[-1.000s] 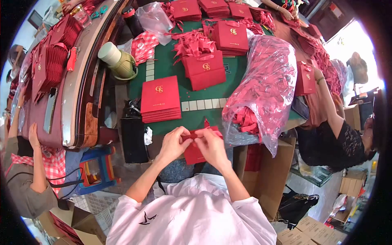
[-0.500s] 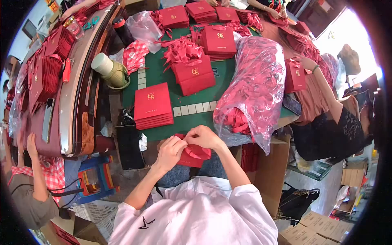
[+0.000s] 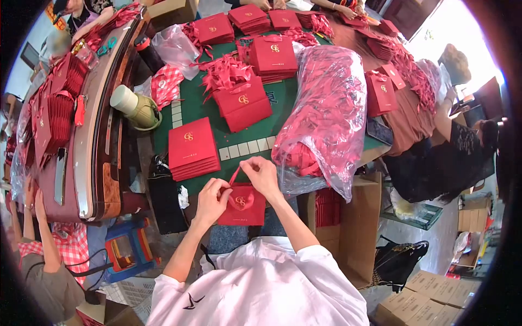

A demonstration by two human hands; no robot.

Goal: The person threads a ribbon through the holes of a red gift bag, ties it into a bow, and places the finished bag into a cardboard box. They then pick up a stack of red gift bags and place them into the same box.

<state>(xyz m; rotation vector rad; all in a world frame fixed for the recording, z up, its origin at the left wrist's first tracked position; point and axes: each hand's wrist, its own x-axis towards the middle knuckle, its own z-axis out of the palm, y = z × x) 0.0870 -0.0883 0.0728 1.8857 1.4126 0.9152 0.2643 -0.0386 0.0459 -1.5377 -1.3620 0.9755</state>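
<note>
A red paper gift bag (image 3: 243, 216) with a gold logo lies at the table's near edge, over my lap. My left hand (image 3: 213, 200) is closed in a pinch at the bag's upper left, on a red ribbon (image 3: 235, 176). The ribbon stretches up to my right hand (image 3: 261, 175), whose fingers pinch its other end above the bag. A ribbon loop hangs across the bag's front. Beyond my left hand sits a stack of flat red bags (image 3: 191, 142). Close to my right hand lies a clear plastic sack (image 3: 326, 114) full of red ribbons.
Red bags with ribbons heaped on top (image 3: 242, 100) and another bag stack (image 3: 273, 54) stand farther back on the green table. A pale-lidded jug (image 3: 133, 106) is at left, a phone (image 3: 379, 131) at right. An open carton (image 3: 356, 233) stands below. Other people work around the tables.
My right hand has lifted away from my left, drawing the ribbon taut between them. The bag's front now faces up. At right, a co-worker's hand has left the standing bag.
</note>
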